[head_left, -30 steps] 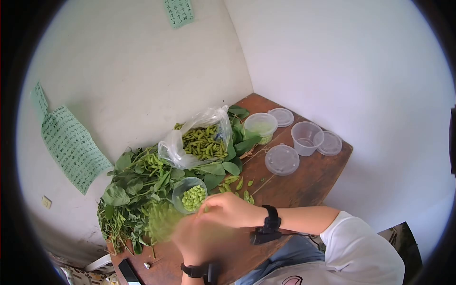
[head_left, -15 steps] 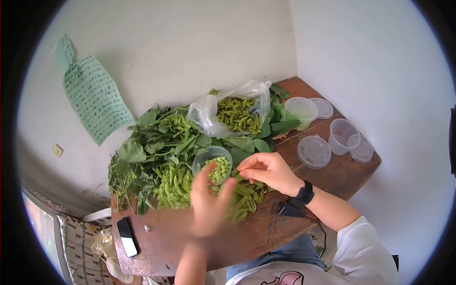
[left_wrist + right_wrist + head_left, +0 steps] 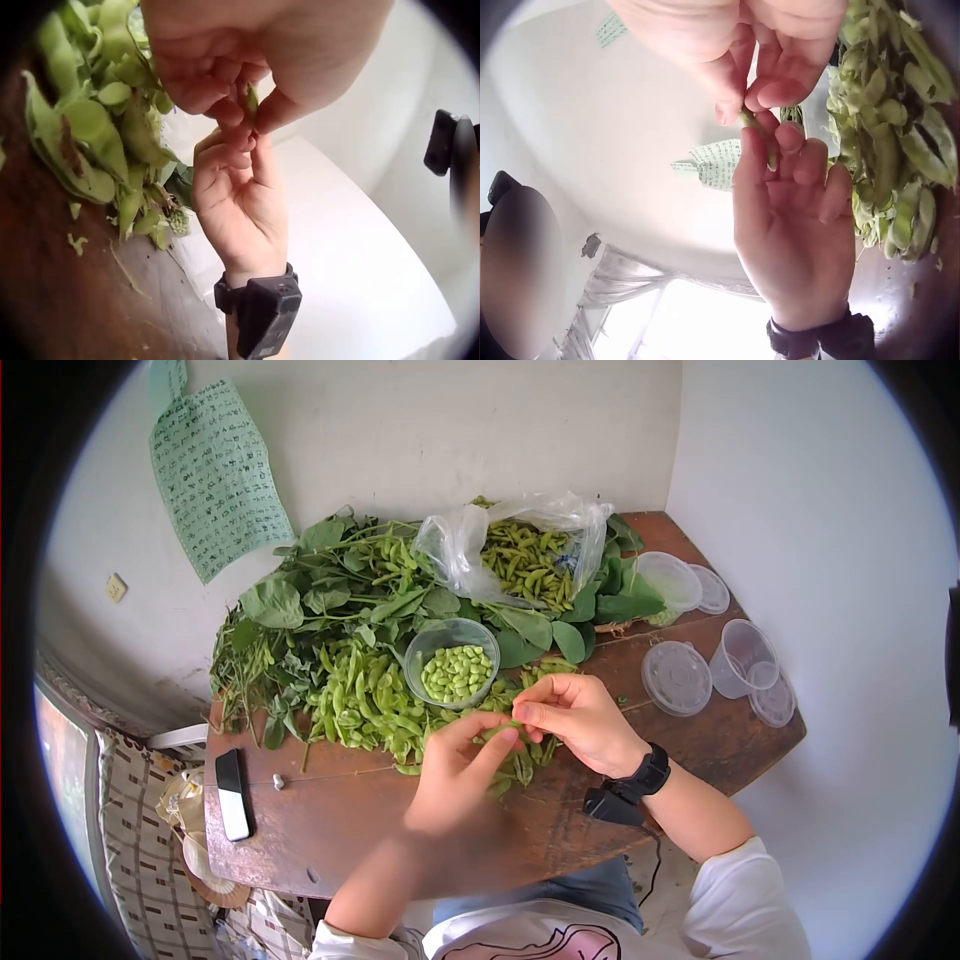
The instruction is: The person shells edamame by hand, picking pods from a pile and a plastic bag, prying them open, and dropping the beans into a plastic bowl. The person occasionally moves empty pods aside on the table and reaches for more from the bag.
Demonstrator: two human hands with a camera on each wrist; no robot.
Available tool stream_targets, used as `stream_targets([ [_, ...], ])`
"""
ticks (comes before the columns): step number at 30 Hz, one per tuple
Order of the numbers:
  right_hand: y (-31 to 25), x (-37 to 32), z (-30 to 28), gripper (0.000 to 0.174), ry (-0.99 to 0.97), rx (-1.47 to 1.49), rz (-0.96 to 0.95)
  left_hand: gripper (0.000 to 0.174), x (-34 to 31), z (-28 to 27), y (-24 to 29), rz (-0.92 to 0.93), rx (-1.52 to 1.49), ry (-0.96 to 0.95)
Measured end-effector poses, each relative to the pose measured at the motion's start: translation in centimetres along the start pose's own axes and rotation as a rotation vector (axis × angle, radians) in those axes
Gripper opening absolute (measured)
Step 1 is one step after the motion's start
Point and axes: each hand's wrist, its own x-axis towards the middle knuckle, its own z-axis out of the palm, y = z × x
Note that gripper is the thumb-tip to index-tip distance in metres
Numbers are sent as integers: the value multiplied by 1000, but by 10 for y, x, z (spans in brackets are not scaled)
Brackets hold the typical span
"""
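Observation:
Just in front of a clear plastic tub (image 3: 411, 651) with shelled green soybeans (image 3: 457, 673), both hands meet at their fingertips. A small green soybean pod (image 3: 759, 136) lies between the thumb and fingers of my left hand (image 3: 455, 765), which pinches it. My right hand (image 3: 580, 725) comes in from the other side, its thumb and index finger pinching the pod's end. Seen from the left wrist, the pod (image 3: 252, 105) is partly hidden by fingers. A heap of pods and hulls (image 3: 365, 705) lies beside the tub, with more under the hands.
Leafy soybean stalks (image 3: 300, 600) cover the table's back left. Behind the tub is a plastic bag (image 3: 455, 555) of darker pods (image 3: 525, 560). Plastic tubs (image 3: 735, 660) and lids (image 3: 677, 678) stand at the right. A phone (image 3: 232, 795) lies near the left edge.
My left hand, blurred over the heap and then spread apart before the tub, has joined the right hand at the pod. The head view has shifted, showing more of the table's front.

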Motion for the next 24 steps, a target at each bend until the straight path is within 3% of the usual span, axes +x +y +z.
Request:
stream_targets([
  [3, -8, -3, 3, 16, -52, 8, 32, 21, -2, -4, 2, -1, -88, -55],
  [5, -4, -4, 5, 16, -63, 40, 10, 24, -3, -7, -3, -164, -183, -39],
  [15, 5, -2, 3, 13, -87, 179, 34, 17, -5, -3, 6, -174, -164, -13],
  [21, 7, -2, 3, 16, -164, 503, 324, 13, -7, -4, -1, 1, -89, -52],
  [24, 8, -2, 2, 14, -218, 572, 354, 12, -8, -4, -1, 55, -50, -61],
])
